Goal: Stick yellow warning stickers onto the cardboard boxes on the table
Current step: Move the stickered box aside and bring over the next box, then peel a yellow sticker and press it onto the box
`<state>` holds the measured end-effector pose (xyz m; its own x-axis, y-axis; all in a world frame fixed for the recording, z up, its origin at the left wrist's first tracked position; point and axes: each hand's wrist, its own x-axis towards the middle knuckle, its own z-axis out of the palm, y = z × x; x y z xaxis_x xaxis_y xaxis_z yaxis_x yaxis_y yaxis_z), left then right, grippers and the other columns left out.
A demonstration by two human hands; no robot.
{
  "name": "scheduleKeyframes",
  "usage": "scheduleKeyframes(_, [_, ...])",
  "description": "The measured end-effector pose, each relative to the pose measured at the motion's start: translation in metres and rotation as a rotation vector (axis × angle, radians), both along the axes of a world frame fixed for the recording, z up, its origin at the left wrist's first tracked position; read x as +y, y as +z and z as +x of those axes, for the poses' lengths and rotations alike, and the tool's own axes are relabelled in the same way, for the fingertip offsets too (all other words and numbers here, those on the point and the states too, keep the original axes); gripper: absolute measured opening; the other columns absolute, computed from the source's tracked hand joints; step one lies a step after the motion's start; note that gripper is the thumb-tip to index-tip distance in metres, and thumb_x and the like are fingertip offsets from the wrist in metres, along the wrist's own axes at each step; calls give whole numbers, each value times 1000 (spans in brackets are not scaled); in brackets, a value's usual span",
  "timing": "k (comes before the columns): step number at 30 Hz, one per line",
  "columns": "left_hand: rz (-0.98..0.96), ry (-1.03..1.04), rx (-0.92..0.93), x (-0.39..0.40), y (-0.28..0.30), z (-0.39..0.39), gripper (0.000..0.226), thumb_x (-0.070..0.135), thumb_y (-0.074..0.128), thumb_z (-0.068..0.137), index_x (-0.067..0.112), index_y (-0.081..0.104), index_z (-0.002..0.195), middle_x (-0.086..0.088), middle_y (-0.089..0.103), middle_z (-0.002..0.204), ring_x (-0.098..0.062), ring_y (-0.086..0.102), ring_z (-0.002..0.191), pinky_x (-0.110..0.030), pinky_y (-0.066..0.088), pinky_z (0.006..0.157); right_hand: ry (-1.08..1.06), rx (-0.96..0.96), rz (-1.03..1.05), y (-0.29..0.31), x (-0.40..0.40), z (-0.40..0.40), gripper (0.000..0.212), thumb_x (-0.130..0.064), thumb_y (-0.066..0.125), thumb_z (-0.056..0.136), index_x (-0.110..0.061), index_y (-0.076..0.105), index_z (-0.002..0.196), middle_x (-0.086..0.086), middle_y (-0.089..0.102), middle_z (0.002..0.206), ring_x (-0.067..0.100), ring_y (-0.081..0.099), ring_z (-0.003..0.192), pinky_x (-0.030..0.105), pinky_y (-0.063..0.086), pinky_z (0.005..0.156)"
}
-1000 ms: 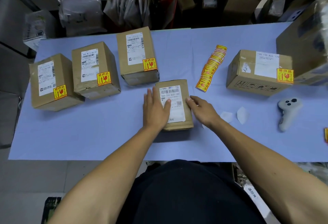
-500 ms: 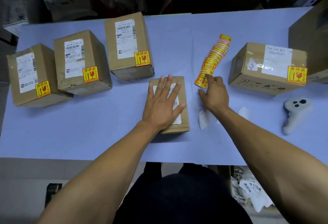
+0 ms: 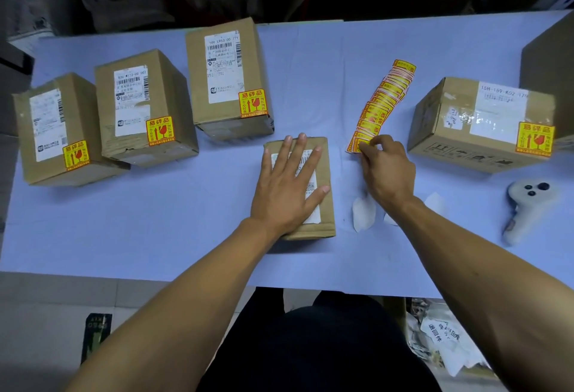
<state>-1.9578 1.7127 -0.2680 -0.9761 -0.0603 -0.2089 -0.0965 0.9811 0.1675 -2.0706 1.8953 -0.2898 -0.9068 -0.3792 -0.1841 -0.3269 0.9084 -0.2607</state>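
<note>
5 cardboard boxes are seen on the blue worktop (image 3: pixel 186 230). 3 upright boxes at the left, namely the left box (image 3: pixel 59 131), the middle box (image 3: pixel 143 109) and the taller box (image 3: pixel 226 78), each carry a yellow warning sticker at the lower right of the top face, as does the wide box (image 3: pixel 478 124) at the right. The small flat box (image 3: pixel 313 186) in front is pressed flat under the left hand (image 3: pixel 285 186), whose fingers are straight and spread over its white shipping label; no yellow sticker is seen on it. A fanned strip of yellow warning stickers (image 3: pixel 379 109) lies between the small flat box and the wide box. Its near end is pinched by the curled fingers of the right hand (image 3: pixel 388 171). White backing papers (image 3: pixel 363 214) lie just beside the right wrist. A white handheld controller (image 3: pixel 525 205) lies at the right.
</note>
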Motion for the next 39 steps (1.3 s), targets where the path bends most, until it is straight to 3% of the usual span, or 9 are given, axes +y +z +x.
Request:
scheduleKeyframes(5, [14, -4, -10, -1, 2, 0, 70, 63, 21, 96, 30, 12, 157, -1, -1, 166, -21, -6, 153, -47, -13, 118, 11, 53, 34, 3, 1, 0, 23, -18, 56, 98, -9, 73, 110, 11, 63, 111, 35, 54, 102, 33, 38, 60])
scheduleKeyframes(13, [81, -3, -19, -2, 7, -1, 68, 59, 32, 99, 29, 12, 157, 0, -4, 166, -20, -9, 153, -49, -11, 119, 29, -76, -6, 1, 2, 7, 29, -31, 54, 100, -14, 74, 110, 11, 61, 115, 34, 51, 108, 36, 43, 70])
scheduleKeyframes(19, [228, 28, -41, -6, 21, -6, 64, 50, 43, 99, 26, 24, 155, -1, 2, 167, -21, -4, 153, -48, -5, 120, -350, -158, -500, 31, -7, 20, 20, -23, 58, 96, -19, 77, 98, 5, 71, 96, 25, 62, 92, 29, 39, 70])
scheduleKeyframes(22, [483, 178, 34, -6, 36, -7, 49, 35, 54, 99, 16, 48, 144, -6, 30, 160, -23, 18, 150, -32, 10, 119, -566, -393, -859, 62, -13, 36, 17, -23, 61, 96, -22, 73, 83, -6, 69, 77, 15, 62, 74, 34, 51, 73])
scheduleKeyframes(26, [870, 477, 148, 2, 63, -3, 26, 32, 63, 94, 18, 70, 115, 6, 70, 115, -5, 61, 109, -15, 41, 90, -613, -657, -1093, 95, -15, 60, 13, -21, 63, 96, -18, 74, 91, -6, 71, 82, 9, 65, 70, 22, 54, 66])
scheduleKeyframes(29, [1212, 590, 72, 7, 77, 3, 4, 19, 68, 91, 18, 71, 92, 8, 70, 79, -4, 64, 74, -17, 49, 74, -570, -744, -1159, 108, -20, 77, 13, -19, 63, 96, -14, 73, 90, -1, 67, 83, 10, 66, 71, 19, 53, 64])
scheduleKeyframes(31, [1284, 636, 55, 8, 82, 10, 5, 12, 69, 90, 7, 69, 88, 4, 64, 70, -9, 58, 65, -27, 51, 72, -548, -759, -1181, 113, -26, 85, 15, -16, 62, 96, -15, 73, 86, -1, 67, 81, 11, 66, 71, 19, 52, 63])
scheduleKeyframes(35, [1314, 699, 52, 3, 87, 21, 13, 10, 69, 90, 14, 66, 78, 6, 62, 64, -10, 53, 61, -29, 50, 67, -497, -647, -1113, 118, -34, 92, 15, -17, 60, 97, -21, 73, 102, -3, 73, 91, 9, 69, 77, 23, 54, 67])
scheduleKeyframes(39, [1567, 1002, -85, -16, 97, 20, 6, 7, 68, 90, 12, 64, 88, -3, 62, 74, -13, 59, 61, -24, 54, 58, 126, 148, -452, 122, -17, 91, 44, -2, 59, 90, -17, 59, 132, 7, 64, 121, 24, 61, 100, 35, 54, 71])
